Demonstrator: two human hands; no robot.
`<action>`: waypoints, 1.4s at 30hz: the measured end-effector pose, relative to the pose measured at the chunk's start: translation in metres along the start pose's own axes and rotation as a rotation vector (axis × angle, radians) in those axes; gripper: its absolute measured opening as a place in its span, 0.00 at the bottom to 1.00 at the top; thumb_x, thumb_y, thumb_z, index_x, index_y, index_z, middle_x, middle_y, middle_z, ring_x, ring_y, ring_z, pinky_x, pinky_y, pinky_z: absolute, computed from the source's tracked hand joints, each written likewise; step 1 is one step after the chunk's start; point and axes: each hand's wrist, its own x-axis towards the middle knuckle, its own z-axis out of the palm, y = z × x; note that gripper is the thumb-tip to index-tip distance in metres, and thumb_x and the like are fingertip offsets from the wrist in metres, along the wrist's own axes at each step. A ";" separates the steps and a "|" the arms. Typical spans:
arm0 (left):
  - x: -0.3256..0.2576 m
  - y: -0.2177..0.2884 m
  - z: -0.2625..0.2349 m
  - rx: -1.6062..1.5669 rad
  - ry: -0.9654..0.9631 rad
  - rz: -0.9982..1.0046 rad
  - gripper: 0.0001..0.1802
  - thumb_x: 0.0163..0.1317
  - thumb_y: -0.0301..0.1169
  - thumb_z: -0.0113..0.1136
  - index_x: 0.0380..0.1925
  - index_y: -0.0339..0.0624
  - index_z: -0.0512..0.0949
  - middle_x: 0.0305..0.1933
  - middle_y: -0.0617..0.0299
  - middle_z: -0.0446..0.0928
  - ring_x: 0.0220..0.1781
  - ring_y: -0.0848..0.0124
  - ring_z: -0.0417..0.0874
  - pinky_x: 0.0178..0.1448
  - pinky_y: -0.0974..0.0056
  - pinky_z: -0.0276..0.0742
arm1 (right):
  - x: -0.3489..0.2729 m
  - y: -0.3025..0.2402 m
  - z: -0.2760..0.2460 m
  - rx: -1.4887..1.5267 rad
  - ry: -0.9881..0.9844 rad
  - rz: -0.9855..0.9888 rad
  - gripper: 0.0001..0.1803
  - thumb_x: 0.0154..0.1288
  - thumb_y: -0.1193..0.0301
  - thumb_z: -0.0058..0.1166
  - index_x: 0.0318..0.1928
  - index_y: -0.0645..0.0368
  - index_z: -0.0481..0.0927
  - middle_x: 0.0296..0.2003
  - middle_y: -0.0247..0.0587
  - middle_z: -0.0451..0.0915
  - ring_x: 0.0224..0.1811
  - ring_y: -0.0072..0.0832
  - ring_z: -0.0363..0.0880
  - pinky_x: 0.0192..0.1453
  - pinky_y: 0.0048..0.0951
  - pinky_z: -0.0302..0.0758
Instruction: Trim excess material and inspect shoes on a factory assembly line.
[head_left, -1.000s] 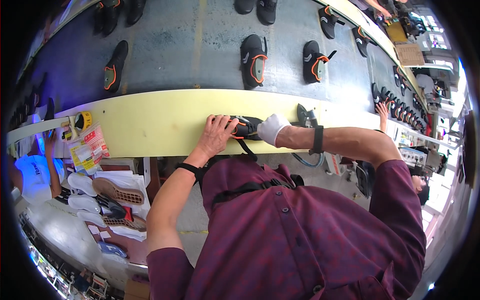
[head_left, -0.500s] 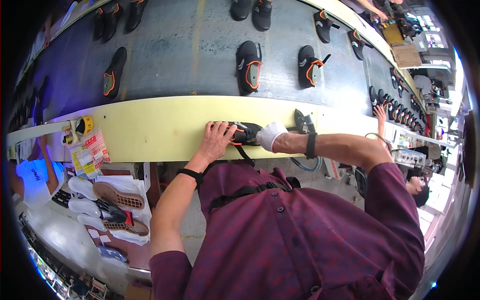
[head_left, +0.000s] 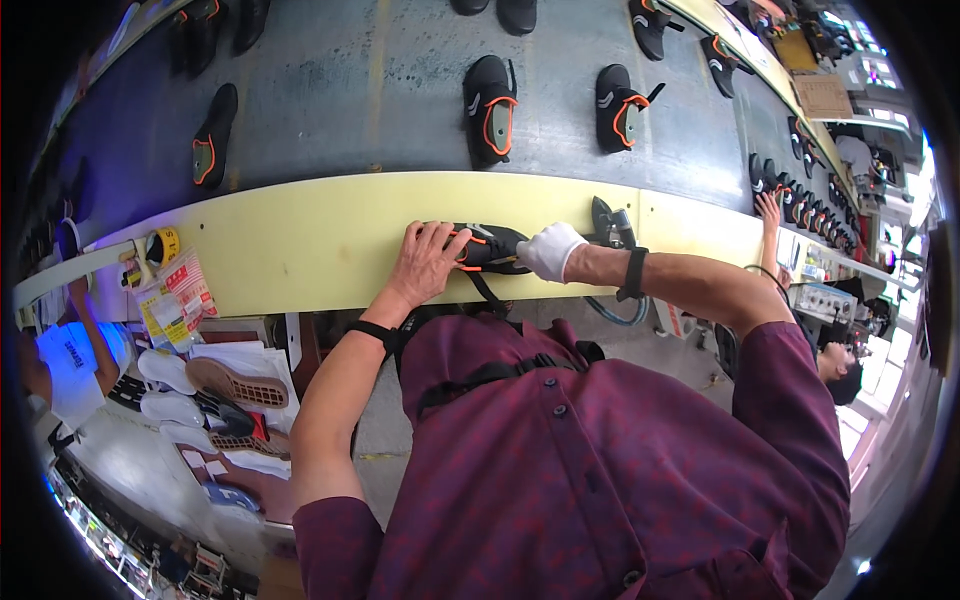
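A black shoe (head_left: 488,250) with orange collar trim lies on its side on the pale yellow ledge, toe pointing right. My bare left hand (head_left: 428,262) grips its heel end, fingers curled over the opening. A black strap (head_left: 487,292) hangs from the shoe over the ledge's front edge. At the toe, my right hand (head_left: 551,251), in a white glove, is closed in a fist. What it pinches against the toe is hidden by the fingers. Just beyond that fist rests a dark pointed tool (head_left: 603,217) beside a metal cylinder (head_left: 623,226).
Past the ledge (head_left: 300,230), a grey conveyor belt (head_left: 400,100) carries several black shoes (head_left: 490,112). Lower left, soles (head_left: 238,383) lie by plastic packets (head_left: 185,295) and a yellow tape roll (head_left: 163,246). A hose (head_left: 622,315) loops below the ledge. A co-worker's hand (head_left: 769,210) reaches in at right.
The whole view has shifted, so ledge and belt sit higher in the picture. My right fist has moved slightly right along the shoe's toe. My left hand keeps its grip.
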 end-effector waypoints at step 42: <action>-0.006 -0.012 0.009 0.078 -0.002 0.013 0.31 0.67 0.32 0.67 0.70 0.49 0.72 0.64 0.53 0.74 0.69 0.56 0.76 0.75 0.44 0.65 | 0.051 -0.070 -0.034 -0.155 -0.321 0.043 0.08 0.69 0.67 0.62 0.40 0.54 0.92 0.35 0.43 0.92 0.38 0.42 0.94 0.41 0.44 0.89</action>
